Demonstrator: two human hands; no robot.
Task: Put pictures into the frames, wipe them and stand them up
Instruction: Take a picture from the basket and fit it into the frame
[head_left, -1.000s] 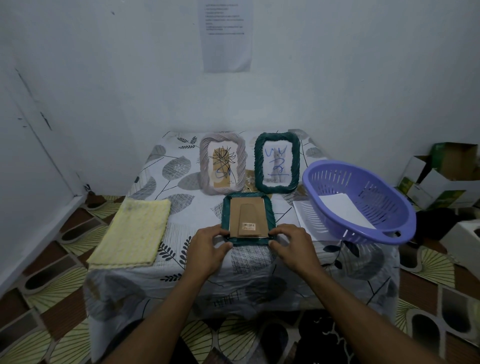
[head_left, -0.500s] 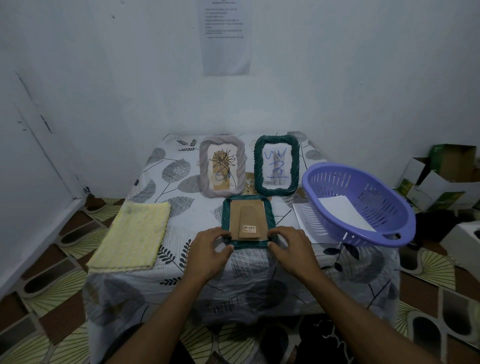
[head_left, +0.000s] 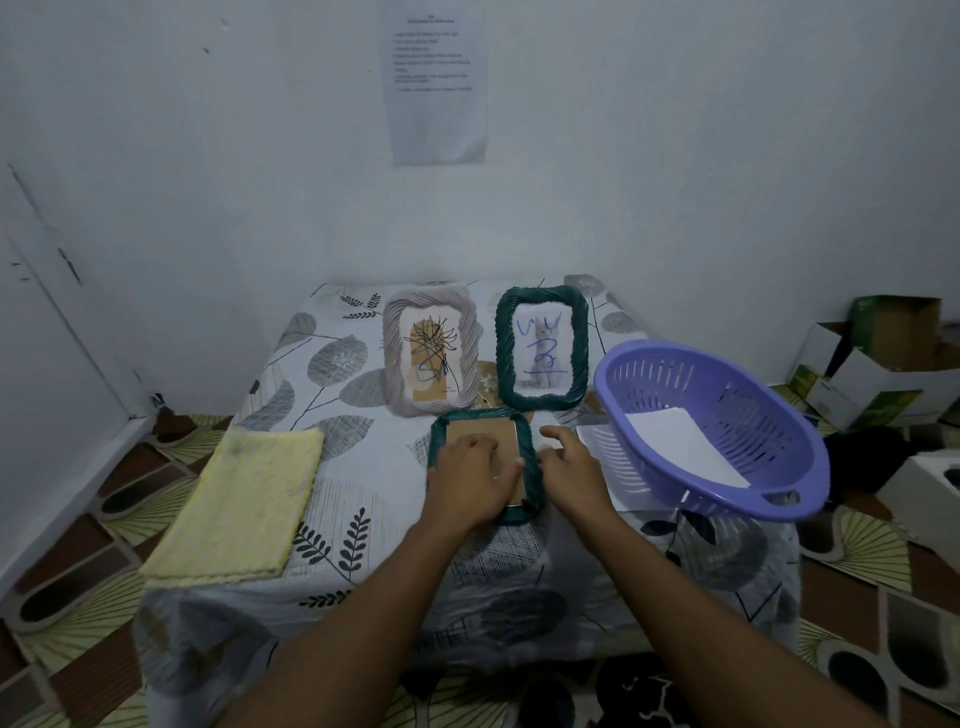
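Observation:
A dark green frame (head_left: 532, 462) lies face down on the table (head_left: 363, 467), its brown backing board up. My left hand (head_left: 470, 480) rests flat on that backing and covers most of it. My right hand (head_left: 569, 467) sits at the frame's right edge, fingers spread and touching the rim. Behind, a pale grey frame (head_left: 430, 358) and a second green frame (head_left: 542, 347) stand upright, each with a picture in it. A yellow cloth (head_left: 244, 499) lies flat at the table's left.
A purple plastic basket (head_left: 727, 431) with a white sheet inside sits at the table's right, tilted over the edge. White paper (head_left: 597, 457) lies under it. Cardboard boxes (head_left: 878, 358) stand on the patterned floor to the right. Walls close the back and left.
My left hand has moved from the frame's lower left corner onto its backing board. My right hand has shifted up along the frame's right edge. The frame has not moved.

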